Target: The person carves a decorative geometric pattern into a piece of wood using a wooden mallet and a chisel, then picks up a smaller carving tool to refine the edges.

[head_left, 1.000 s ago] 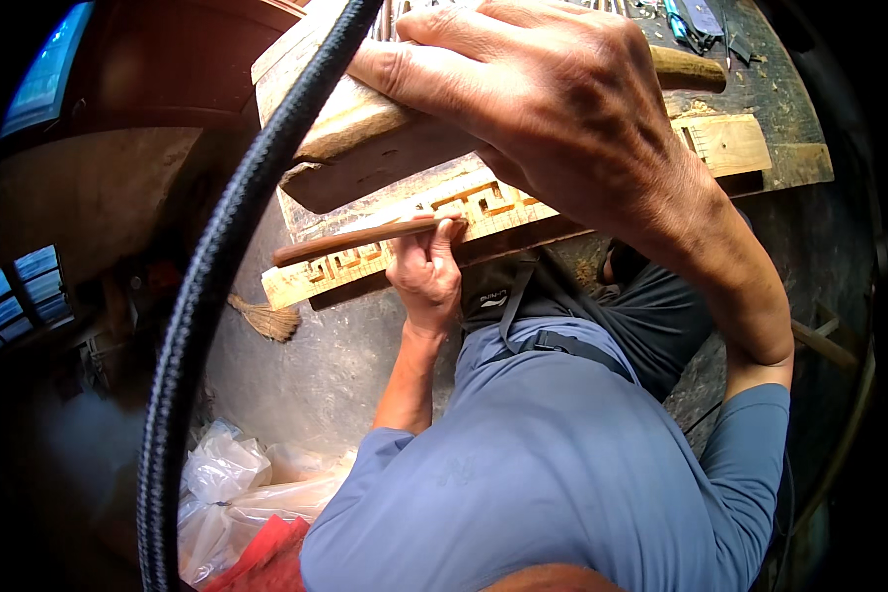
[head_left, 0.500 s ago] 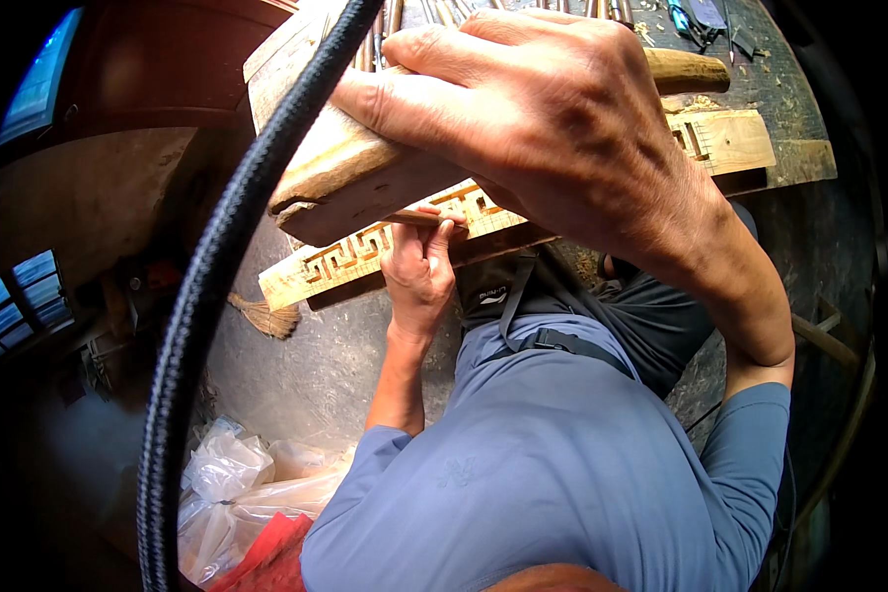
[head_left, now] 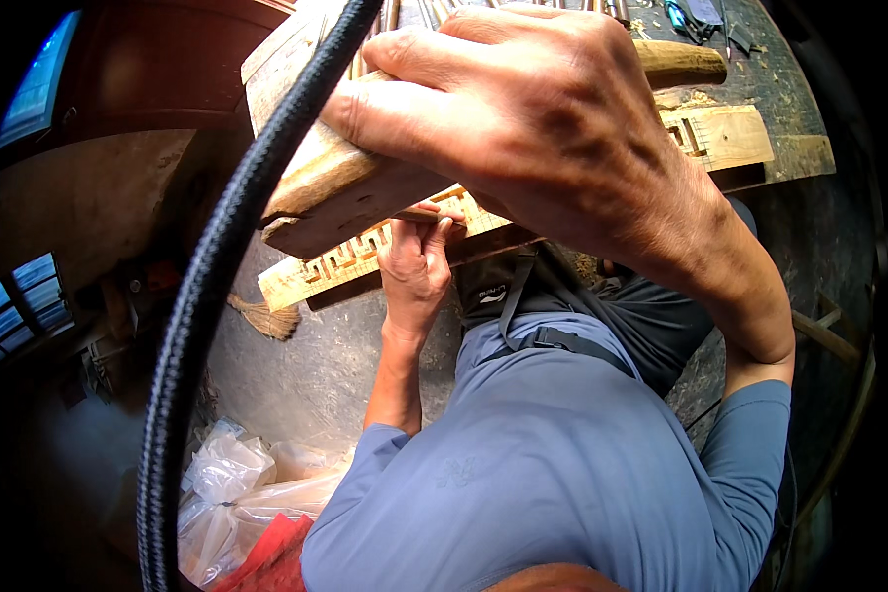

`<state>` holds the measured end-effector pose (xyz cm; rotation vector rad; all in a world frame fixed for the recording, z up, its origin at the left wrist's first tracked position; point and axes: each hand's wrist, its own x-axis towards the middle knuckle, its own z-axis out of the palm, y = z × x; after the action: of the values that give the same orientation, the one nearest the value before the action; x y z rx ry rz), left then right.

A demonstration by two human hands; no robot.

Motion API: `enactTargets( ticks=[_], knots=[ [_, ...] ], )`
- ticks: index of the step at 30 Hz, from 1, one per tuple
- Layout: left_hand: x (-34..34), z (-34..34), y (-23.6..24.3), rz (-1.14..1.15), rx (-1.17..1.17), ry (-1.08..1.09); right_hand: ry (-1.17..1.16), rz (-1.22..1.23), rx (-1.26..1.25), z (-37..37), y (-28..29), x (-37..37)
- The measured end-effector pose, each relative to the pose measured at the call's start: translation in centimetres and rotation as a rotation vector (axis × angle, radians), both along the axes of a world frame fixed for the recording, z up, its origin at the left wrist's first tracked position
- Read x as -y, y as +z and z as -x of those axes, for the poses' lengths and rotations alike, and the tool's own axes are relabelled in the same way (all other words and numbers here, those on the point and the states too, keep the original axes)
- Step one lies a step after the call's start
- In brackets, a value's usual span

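My left hand (head_left: 414,276) is closed in a pinch around a slim, brownish chisel (head_left: 428,214) at the carved board. Its cutting end is hidden. The long pale board (head_left: 291,283) bears a cut-out fret pattern and drawn grid lines. Above it, my right hand (head_left: 562,148) looms large, fingers wrapped over a thick wooden mallet (head_left: 350,192). The mallet's blocky end hangs over the chisel and hides part of the board. A rounded wooden handle (head_left: 686,63) sticks out beyond my right hand; whether it joins the mallet, I cannot tell.
Several metal chisels (head_left: 390,18) lie along the workbench (head_left: 794,109), with wood shavings and small tools farther right. A black braided cable (head_left: 212,257) crosses the left side. A straw brush (head_left: 266,318), a plastic bag (head_left: 229,479) and red material (head_left: 271,553) are lower left.
The mallet and my right hand have shifted slightly left and down toward the chisel. My left hand has moved only slightly, still pinching the chisel over the board.
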<state>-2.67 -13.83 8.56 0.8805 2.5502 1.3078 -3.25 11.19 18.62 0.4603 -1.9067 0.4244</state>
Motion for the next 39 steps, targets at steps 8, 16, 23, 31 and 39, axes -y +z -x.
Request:
enactTargets(
  ticks=[8, 16, 23, 31, 39],
  knots=[
    [-0.1, 1.1, -0.5, 0.037, 0.127, 0.009, -0.14, -0.137, 0.287, -0.5, 3.7, 0.1],
    [0.1, 0.6, -1.1, 0.017, 0.052, -0.03, -0.173, -0.221, 0.228, 0.7, 3.9, 0.0],
    [0.0, -0.2, -0.9, 0.025, -0.161, -0.078, -0.093, -0.16, 0.197, 0.3, 2.9, 0.3],
    [1.8, -0.5, -2.8, 0.129, -0.397, -0.098, -0.03, -0.016, 0.197, -1.8, 3.3, 1.1],
    [2.1, -0.6, -2.5, 0.149, -0.308, -0.086, -0.015, -0.011, 0.183, -1.8, 3.3, 0.8]
  ],
)
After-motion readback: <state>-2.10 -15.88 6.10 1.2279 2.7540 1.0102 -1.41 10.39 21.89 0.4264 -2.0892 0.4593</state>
